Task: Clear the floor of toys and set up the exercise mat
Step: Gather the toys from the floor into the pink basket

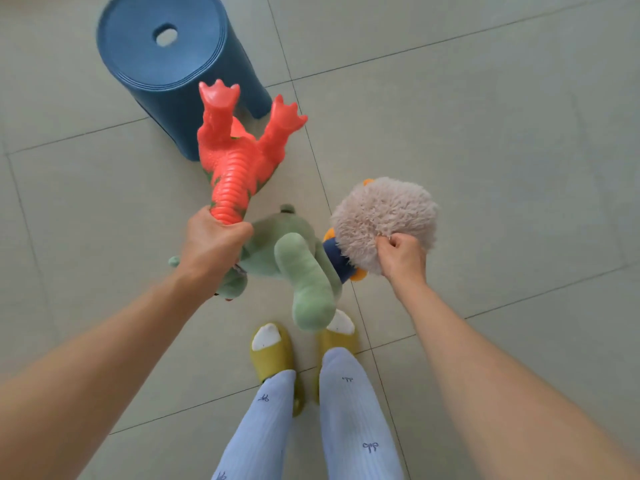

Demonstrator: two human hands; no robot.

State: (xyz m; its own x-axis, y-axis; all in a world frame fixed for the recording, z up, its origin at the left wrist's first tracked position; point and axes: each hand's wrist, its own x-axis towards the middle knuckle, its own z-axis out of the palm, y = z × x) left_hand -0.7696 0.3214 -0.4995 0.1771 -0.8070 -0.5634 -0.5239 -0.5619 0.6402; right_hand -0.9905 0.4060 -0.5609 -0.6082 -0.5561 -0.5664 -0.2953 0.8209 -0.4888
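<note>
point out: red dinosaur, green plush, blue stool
red dinosaur point(231, 188): head view, on its ribbed tail.
green plush point(306, 271): head view, on its hanging tail.
blue stool point(138, 43): head view, on its round top, left of the hole.

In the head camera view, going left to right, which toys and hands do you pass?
Left hand → orange dinosaur → green plush dinosaur → fluffy beige plush toy → right hand.

An orange rubber dinosaur, a green plush dinosaur and a beige fluffy plush hung upside-down, held above the tiled floor.
</note>
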